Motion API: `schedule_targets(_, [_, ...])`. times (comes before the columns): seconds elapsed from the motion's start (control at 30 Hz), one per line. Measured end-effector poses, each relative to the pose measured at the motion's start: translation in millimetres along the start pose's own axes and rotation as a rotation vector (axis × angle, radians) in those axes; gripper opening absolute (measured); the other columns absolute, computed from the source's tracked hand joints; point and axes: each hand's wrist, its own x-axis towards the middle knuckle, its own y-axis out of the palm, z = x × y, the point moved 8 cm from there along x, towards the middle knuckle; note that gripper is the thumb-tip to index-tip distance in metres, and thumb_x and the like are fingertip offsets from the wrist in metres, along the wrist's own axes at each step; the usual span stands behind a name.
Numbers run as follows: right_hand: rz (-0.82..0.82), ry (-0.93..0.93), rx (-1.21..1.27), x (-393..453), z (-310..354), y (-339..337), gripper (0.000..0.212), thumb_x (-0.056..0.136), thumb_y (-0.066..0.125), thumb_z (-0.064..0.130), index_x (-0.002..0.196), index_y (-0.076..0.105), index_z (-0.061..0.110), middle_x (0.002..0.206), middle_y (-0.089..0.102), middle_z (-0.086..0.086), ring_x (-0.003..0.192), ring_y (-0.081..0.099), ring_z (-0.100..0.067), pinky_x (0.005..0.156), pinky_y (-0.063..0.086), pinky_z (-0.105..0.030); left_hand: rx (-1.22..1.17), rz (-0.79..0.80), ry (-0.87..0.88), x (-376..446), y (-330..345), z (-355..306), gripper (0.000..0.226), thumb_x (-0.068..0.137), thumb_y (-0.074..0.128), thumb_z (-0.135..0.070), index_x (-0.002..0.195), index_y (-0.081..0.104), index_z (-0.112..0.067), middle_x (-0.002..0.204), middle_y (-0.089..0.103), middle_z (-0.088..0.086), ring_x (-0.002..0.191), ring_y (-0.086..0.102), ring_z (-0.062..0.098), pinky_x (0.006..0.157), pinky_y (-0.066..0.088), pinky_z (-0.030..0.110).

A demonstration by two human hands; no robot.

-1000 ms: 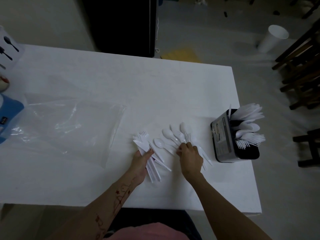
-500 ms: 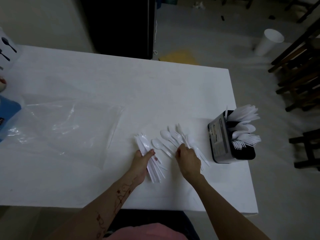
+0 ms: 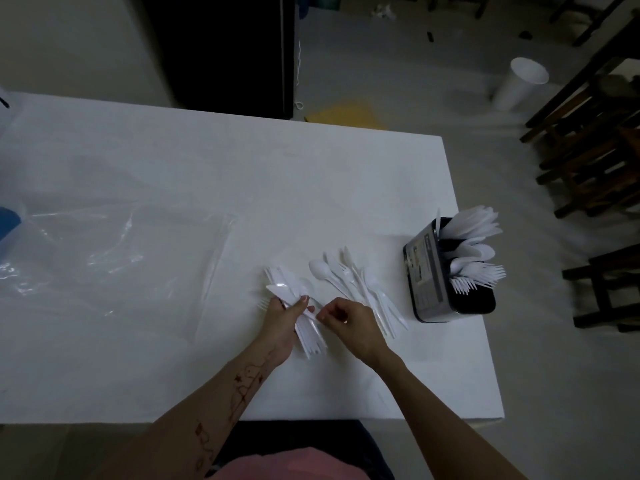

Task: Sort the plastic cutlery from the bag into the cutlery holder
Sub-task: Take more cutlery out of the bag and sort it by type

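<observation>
My left hand [image 3: 282, 320] grips a bundle of white plastic knives [image 3: 304, 320] low over the white table [image 3: 207, 174], thumb across the top. My right hand [image 3: 349, 322] is right beside it, fingertips pinching one white piece at the bundle's edge. A loose spread of white spoons and forks [image 3: 356, 282] lies on the table just beyond my right hand. The black cutlery holder [image 3: 429, 275] stands near the table's right edge, with knives, spoons and forks sticking out of separate compartments. The clear plastic bag [image 3: 114, 258] lies flat on the left.
The table's right edge runs just past the holder, and the near edge is close to my body. A blue object [image 3: 8, 220] shows at the far left. On the floor beyond stand a white cup [image 3: 519, 83] and dark wooden chairs [image 3: 595, 143].
My right hand left the spoon and fork pile and moved left to the knife bundle. My left hand lifted and tightened around the knives. The camera shifted slightly.
</observation>
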Motion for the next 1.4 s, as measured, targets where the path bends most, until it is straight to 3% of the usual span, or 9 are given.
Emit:
schedule_targets(0.17, [-0.390, 0.254, -0.309, -10, -29, -45, 0.019, 0.093, 0.061, 0.035, 0.107, 0.059, 0.023, 0.100, 0.059, 0.006, 0.086, 0.061, -0.015, 0.067, 0.044, -0.029, 0.026, -0.037, 0.021, 2, -4, -3, 0.025, 0.089, 0.065, -0.010, 0.114, 0.060, -0.006, 0.107, 0.066, 0.011, 0.094, 0.064, 0.024, 0.094, 0.048, 0.046])
schedule_targets(0.37, [-0.340, 0.277, -0.486, -7, -44, -42, 0.010, 0.093, 0.061, 0.024, 0.100, 0.060, 0.017, 0.106, 0.058, -0.001, 0.092, 0.059, -0.021, 0.068, 0.049, -0.032, 0.075, -0.013, 0.025, -2, -5, 2, 0.028, 0.088, 0.065, -0.007, 0.115, 0.060, -0.004, 0.091, 0.066, 0.007, 0.086, 0.062, 0.026, 0.082, 0.049, 0.038])
schedule_targets(0.6, [-0.351, 0.196, -0.219, -8, -36, -38, 0.008, 0.093, 0.059, 0.024, 0.090, 0.051, 0.023, 0.086, 0.060, 0.005, 0.081, 0.059, -0.013, 0.066, 0.051, -0.030, 0.102, -0.028, 0.019, -1, -3, 5, 0.031, 0.086, 0.068, -0.011, 0.114, 0.059, -0.004, 0.097, 0.066, 0.011, 0.079, 0.066, 0.022, 0.062, 0.054, 0.027])
schedule_targets(0.7, [-0.209, -0.007, -0.104, -9, -16, -24, 0.009, 0.092, 0.063, 0.024, 0.090, 0.054, 0.023, 0.084, 0.061, 0.009, 0.079, 0.059, -0.004, 0.067, 0.048, -0.017, 0.079, -0.020, 0.059, -1, 0, 1, 0.035, 0.086, 0.068, -0.011, 0.118, 0.057, -0.002, 0.103, 0.066, 0.011, 0.084, 0.065, 0.024, 0.074, 0.055, 0.035])
schedule_targets(0.87, [-0.063, -0.117, -0.014, -16, 2, -8, 0.009, 0.089, 0.067, 0.021, 0.087, 0.058, 0.021, 0.083, 0.065, 0.010, 0.079, 0.060, -0.006, 0.070, 0.048, -0.016, 0.015, -0.067, 0.084, -1, -1, 0, 0.034, 0.082, 0.072, -0.008, 0.112, 0.059, 0.002, 0.087, 0.067, 0.015, 0.084, 0.065, 0.031, 0.086, 0.051, 0.050])
schedule_targets(1.0, [0.051, -0.166, -0.043, -16, 4, -2, 0.003, 0.089, 0.067, 0.019, 0.091, 0.065, 0.019, 0.084, 0.068, 0.011, 0.079, 0.062, -0.006, 0.071, 0.047, -0.014, -0.027, -0.047, 0.039, -2, -1, 0, 0.037, 0.084, 0.070, -0.006, 0.117, 0.058, 0.003, 0.108, 0.066, 0.024, 0.100, 0.064, 0.039, 0.090, 0.051, 0.057])
schedule_targets(1.07, [0.028, -0.167, -0.062, -12, 3, -4, 0.008, 0.091, 0.064, 0.024, 0.097, 0.067, 0.020, 0.092, 0.068, 0.012, 0.081, 0.062, -0.005, 0.074, 0.048, -0.016, -0.044, -0.025, 0.019, -3, 0, 1, 0.028, 0.087, 0.065, -0.005, 0.115, 0.060, -0.001, 0.106, 0.066, 0.020, 0.098, 0.065, 0.034, 0.089, 0.051, 0.055])
schedule_targets(1.2, [-0.312, 0.007, -0.263, -2, -21, -29, 0.031, 0.093, 0.063, 0.025, 0.121, 0.060, 0.014, 0.116, 0.061, -0.004, 0.105, 0.056, -0.021, 0.087, 0.049, -0.032, -0.093, -0.034, -0.002, -5, -3, 3, 0.018, 0.091, 0.059, -0.002, 0.106, 0.061, -0.011, 0.101, 0.066, 0.009, 0.090, 0.065, 0.026, 0.090, 0.049, 0.045])
schedule_targets(1.4, [-0.168, -0.084, -0.541, -1, -22, -3, 0.045, 0.090, 0.063, 0.008, 0.133, 0.053, 0.012, 0.122, 0.054, -0.013, 0.110, 0.053, -0.029, 0.078, 0.051, -0.033, -0.044, -0.063, 0.000, -9, -8, 2, 0.027, 0.091, 0.060, -0.005, 0.118, 0.057, -0.005, 0.101, 0.066, 0.009, 0.090, 0.066, 0.024, 0.095, 0.048, 0.053])
